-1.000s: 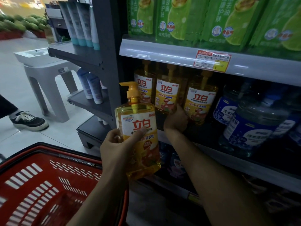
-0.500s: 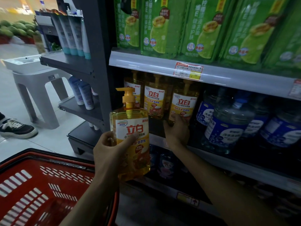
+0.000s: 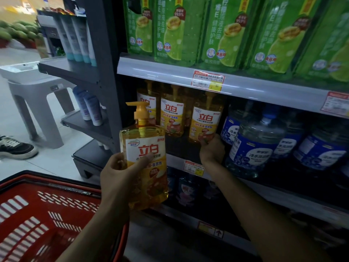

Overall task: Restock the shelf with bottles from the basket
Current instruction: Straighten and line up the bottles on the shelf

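Shelf (image 3: pixel 264 87), left hand (image 3: pixel 117 178) gripping bottle (image 3: pixel 145 157)

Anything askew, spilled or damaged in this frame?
Nothing stands out. The left hand holds a yellow pump bottle upright, pump intact, no leak visible. The right hand grips the rightmost shelved yellow bottle at its base; it stands upright.

Left hand (image 3: pixel 120 178) holds bottle (image 3: pixel 146 146), right hand (image 3: pixel 211 150) shelved bottle (image 3: pixel 205 120).

Gray middle shelf (image 3: pixel 174 161), yellow soap bottles (image 3: pixel 172 118) standing upright at its left end, big water jugs (image 3: pixel 258 146) just beside them on the right, green packs (image 3: pixel 175 31) lined up on the shelf above (image 3: pixel 160 72), price tags (image 3: pixel 207 80) on the front edges.
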The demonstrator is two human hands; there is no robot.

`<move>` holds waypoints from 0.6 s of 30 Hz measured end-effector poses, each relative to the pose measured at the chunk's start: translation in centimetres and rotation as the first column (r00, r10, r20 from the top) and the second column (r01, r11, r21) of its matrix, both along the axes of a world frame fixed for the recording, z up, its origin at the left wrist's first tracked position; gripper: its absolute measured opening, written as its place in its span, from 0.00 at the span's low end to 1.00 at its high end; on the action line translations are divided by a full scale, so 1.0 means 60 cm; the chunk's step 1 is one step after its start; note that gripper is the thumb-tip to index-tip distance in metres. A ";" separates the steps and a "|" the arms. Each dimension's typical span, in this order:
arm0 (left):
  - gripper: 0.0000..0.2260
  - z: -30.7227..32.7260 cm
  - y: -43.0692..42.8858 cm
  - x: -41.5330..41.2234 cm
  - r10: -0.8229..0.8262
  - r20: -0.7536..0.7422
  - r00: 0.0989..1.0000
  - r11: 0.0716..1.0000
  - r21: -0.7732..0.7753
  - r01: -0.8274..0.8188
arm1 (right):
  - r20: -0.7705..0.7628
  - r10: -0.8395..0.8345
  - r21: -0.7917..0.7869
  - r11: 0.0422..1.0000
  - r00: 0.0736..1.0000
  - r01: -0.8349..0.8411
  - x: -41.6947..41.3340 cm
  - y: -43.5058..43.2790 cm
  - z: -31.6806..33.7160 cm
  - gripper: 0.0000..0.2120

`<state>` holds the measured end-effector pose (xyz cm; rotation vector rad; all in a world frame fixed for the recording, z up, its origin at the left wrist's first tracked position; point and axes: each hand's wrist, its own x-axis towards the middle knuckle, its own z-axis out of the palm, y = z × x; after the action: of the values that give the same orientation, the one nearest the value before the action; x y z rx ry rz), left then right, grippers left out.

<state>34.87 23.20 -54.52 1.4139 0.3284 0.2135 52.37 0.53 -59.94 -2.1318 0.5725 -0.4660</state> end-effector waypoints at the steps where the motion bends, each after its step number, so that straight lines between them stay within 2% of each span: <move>1: 0.24 0.000 0.000 0.001 0.002 -0.001 1.000 1.000 0.001 -0.002 | 0.008 -0.009 0.005 1.000 1.000 0.009 0.002 0.000 -0.001 0.17; 6: 0.25 0.000 0.000 0.007 0.009 -0.004 1.000 1.000 0.005 -0.009 | 0.052 -0.069 0.003 0.998 0.996 0.069 0.008 0.004 -0.003 0.16; 13: 0.24 -0.006 0.001 0.011 -0.004 0.001 1.000 1.000 0.024 0.004 | 0.082 -0.038 0.003 0.999 0.996 0.038 0.012 0.012 -0.006 0.20; 18: 0.27 -0.009 -0.001 0.013 0.002 -0.002 1.000 0.999 0.050 -0.002 | 0.096 -0.025 0.001 1.000 0.995 0.025 0.013 0.021 -0.003 0.22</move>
<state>35.68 23.15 -55.04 1.4636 0.3276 0.2231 53.15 1.77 -60.13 -2.0918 0.5451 -0.5786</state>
